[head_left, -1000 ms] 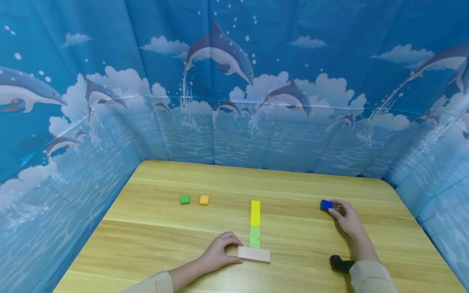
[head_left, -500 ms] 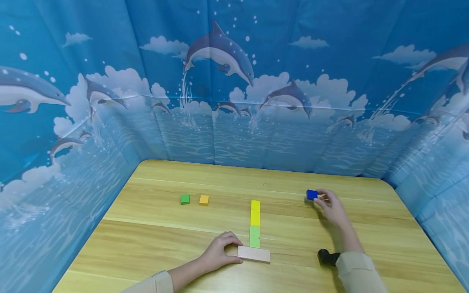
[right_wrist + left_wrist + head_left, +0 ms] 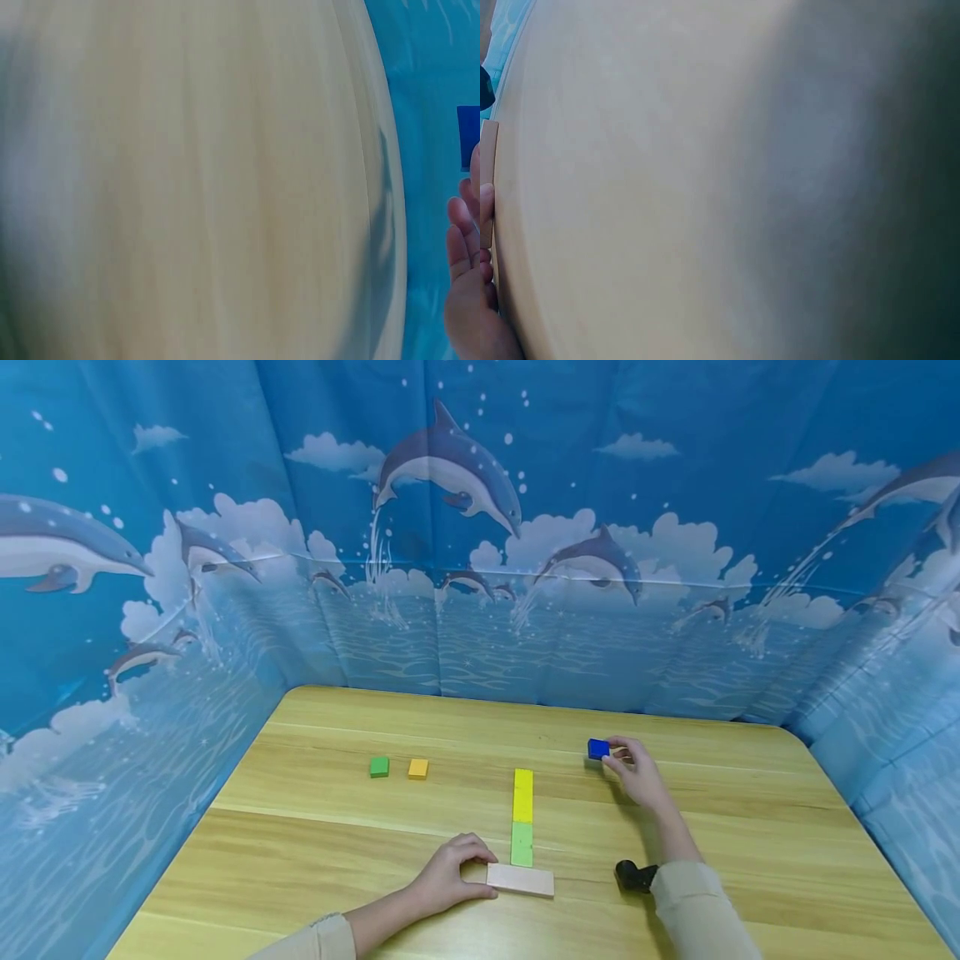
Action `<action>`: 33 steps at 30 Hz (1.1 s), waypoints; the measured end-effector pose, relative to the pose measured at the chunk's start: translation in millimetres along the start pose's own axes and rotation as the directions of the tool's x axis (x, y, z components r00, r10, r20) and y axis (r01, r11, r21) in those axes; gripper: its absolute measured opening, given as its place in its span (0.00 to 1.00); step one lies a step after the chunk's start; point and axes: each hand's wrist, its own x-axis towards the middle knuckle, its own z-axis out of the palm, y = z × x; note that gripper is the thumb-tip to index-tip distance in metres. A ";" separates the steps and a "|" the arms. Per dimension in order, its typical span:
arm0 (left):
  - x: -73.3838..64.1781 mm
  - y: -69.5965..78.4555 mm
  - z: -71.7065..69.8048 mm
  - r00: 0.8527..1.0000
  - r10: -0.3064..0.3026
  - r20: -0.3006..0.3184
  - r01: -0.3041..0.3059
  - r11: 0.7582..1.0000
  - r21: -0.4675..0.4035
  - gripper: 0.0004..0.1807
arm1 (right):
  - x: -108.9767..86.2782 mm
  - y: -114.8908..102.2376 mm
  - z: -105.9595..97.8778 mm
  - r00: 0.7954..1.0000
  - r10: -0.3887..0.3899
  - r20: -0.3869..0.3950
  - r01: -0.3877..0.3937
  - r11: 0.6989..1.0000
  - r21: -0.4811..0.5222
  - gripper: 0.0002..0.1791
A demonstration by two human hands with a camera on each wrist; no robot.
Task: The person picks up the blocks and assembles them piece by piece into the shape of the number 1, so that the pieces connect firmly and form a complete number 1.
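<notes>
Between thumb and fingers, my left hand [image 3: 446, 877] grips the left end of a plain wooden block [image 3: 525, 881] lying at the front middle of the table. A light green block [image 3: 521, 843] lies just behind it, and a yellow block [image 3: 522, 795] continues that line toward the back. My right hand [image 3: 636, 770] pinches a small blue block [image 3: 598, 749] by its right side, with a shadow on the table below it. At the edge of the right wrist view, the blue block [image 3: 469, 139] shows above the fingers. The left wrist view catches part of the wooden block [image 3: 487, 161].
A small green block [image 3: 379, 767] and an orange block [image 3: 417, 769] lie apart at the back left of the wooden table [image 3: 300, 852]. A black device [image 3: 633, 877] sits at the right wrist. A dolphin-printed curtain [image 3: 480, 643] surrounds the table's back and sides.
My right hand has carried the blue block to the left and toward the back of the table. My left hand and the wooden block have stayed in place.
</notes>
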 end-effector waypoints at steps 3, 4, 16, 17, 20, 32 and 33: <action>-0.4 -4.8 1.3 1.000 -0.002 0.001 0.002 1.000 0.005 0.17 | 4.0 -6.8 8.0 1.000 -0.011 0.016 0.010 1.000 0.018 0.19; -1.0 -10.1 3.1 1.000 0.003 0.000 -0.003 1.000 0.008 0.17 | 5.2 -8.2 11.0 1.000 -0.015 0.020 0.014 1.000 0.019 0.19; -2.9 -30.8 10.2 1.000 -0.009 0.003 0.009 1.000 0.011 0.18 | 18.1 -19.2 43.8 0.996 -0.069 0.053 0.067 0.997 0.025 0.16; -2.6 -28.4 9.8 1.000 -0.004 -0.001 0.004 1.000 0.013 0.18 | 18.8 -19.4 46.3 0.996 -0.072 0.050 0.071 0.997 0.024 0.16; -2.0 -16.4 6.7 1.000 0.013 -0.006 -0.013 1.000 0.008 0.18 | 20.4 -20.0 53.0 0.995 -0.083 0.055 0.082 0.997 0.016 0.16; -4.8 -16.2 11.4 1.000 0.011 -0.012 -0.011 1.000 0.015 0.18 | 23.1 -23.3 72.8 0.989 -0.058 0.133 0.056 0.998 0.014 0.16; -5.4 -20.0 13.4 1.000 0.014 -0.015 -0.013 1.000 0.019 0.18 | 23.1 -23.4 73.7 0.989 -0.060 0.135 0.058 0.998 0.014 0.16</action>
